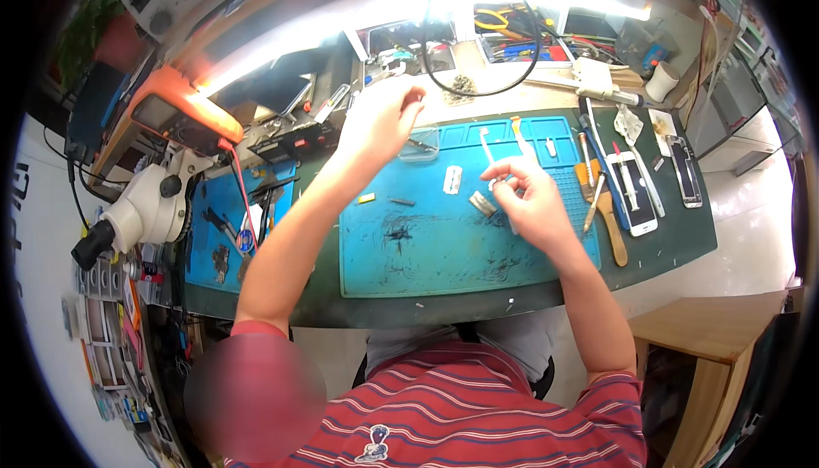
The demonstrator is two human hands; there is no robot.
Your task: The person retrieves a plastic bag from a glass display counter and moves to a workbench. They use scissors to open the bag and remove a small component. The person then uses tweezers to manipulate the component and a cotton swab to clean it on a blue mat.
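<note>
My left hand [380,118] is raised over the far edge of the blue work mat [426,246], fingers curled, beside a small clear plastic tray [424,145]. A thin dark tool [422,142] pokes out from under that hand; whether the hand grips it is unclear. My right hand [533,203] hovers over the mat's right half and pinches a small pale part [497,180] between thumb and fingertips. Just left of it, a small silver metal piece [482,203] lies on the mat, with another silver piece [452,180] a little farther back.
A white microscope [145,208] and an orange meter [175,114] stand at the left. Two phones [638,193] [685,171], a wooden-handled brush [610,220] and thin tools lie right of the mat. A black cable loop [478,84] hangs at the back near a white cup [661,81].
</note>
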